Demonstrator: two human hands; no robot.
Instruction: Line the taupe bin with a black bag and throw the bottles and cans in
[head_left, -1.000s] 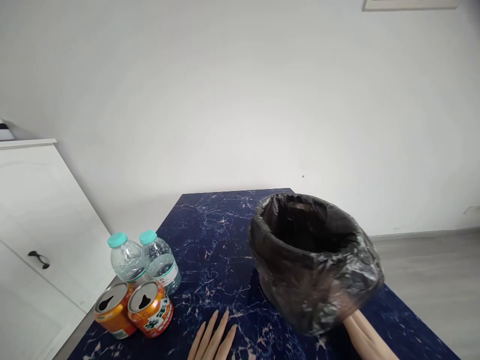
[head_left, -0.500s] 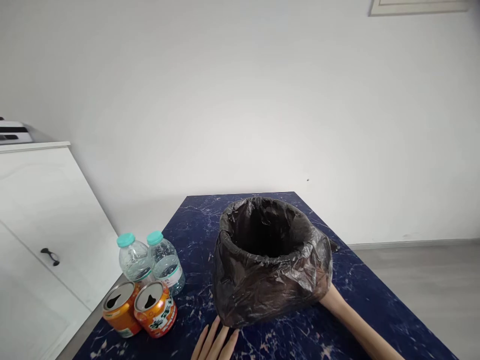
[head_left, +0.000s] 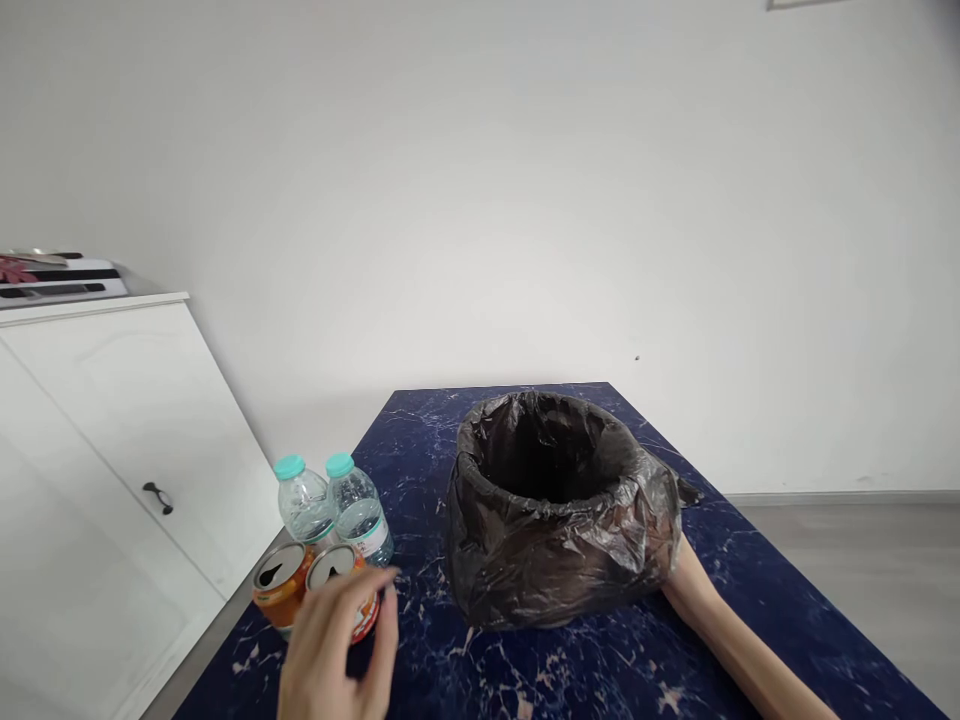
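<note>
My left hand [head_left: 337, 640] is in front of the nearer orange drink can [head_left: 335, 562], thumb and forefinger apart, hiding much of it. Whether it touches the can, I cannot tell. Beside that can is a second opened orange can [head_left: 279, 585]. Two clear plastic bottles with turquoise caps, a left one [head_left: 304, 505] and a right one [head_left: 361, 515], stand upright behind them. A trash bin lined with a black plastic bag [head_left: 555, 560] stands at the middle, its mouth open. My right hand [head_left: 679, 575] grips its right side, fingers mostly hidden under the overhanging bag.
The dark blue marbled table [head_left: 420, 450] reaches back to a white wall [head_left: 487, 200]. A white cabinet [head_left: 142, 400] with a black handle stands at the left, with objects on top. Grey floor [head_left: 825, 540] lies beyond the table's right edge.
My left hand has risen from the table beside the bin and moved left to the nearer can. The view has shifted slightly left. My right hand stays at the bin.
</note>
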